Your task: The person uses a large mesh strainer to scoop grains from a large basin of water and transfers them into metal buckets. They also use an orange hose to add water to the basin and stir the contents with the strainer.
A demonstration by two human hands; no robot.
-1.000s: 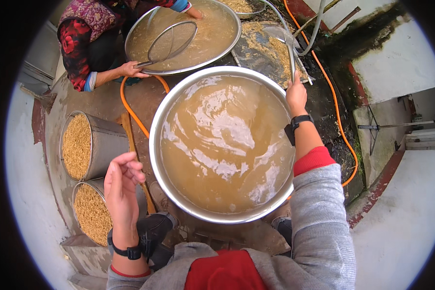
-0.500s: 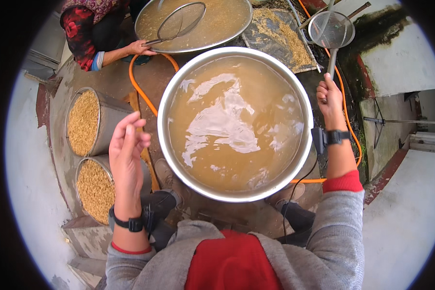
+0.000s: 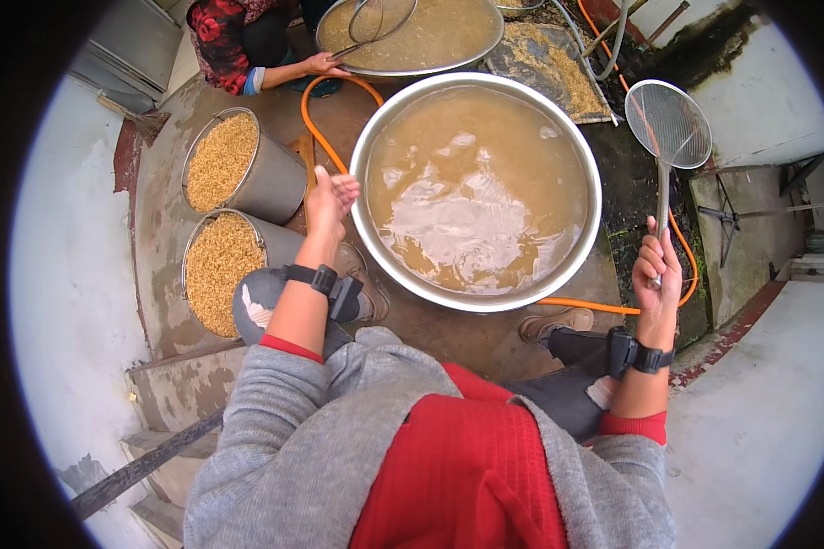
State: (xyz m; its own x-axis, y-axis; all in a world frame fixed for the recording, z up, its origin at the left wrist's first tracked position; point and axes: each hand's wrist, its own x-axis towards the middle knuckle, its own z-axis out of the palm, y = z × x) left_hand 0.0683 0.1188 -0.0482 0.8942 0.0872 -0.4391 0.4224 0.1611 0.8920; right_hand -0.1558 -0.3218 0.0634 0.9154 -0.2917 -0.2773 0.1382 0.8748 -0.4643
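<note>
Right hand (image 3: 657, 267) is gripping handle (image 3: 663, 190) of mesh skimmer (image 3: 672, 124), right of metal basin (image 3: 485, 304); left hand (image 3: 331, 199) is hovering empty. Skimmer is looking light, stiff, maybe slippery; handle is offering best hold.

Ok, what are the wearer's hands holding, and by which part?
Right hand holds a mesh skimmer by the lower end of its handle; left hand is empty.

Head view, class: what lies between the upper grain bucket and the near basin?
In the head view, a wooden strip and the orange hose lie between the bucket and the basin; the left hand shows over that stretch.
</note>
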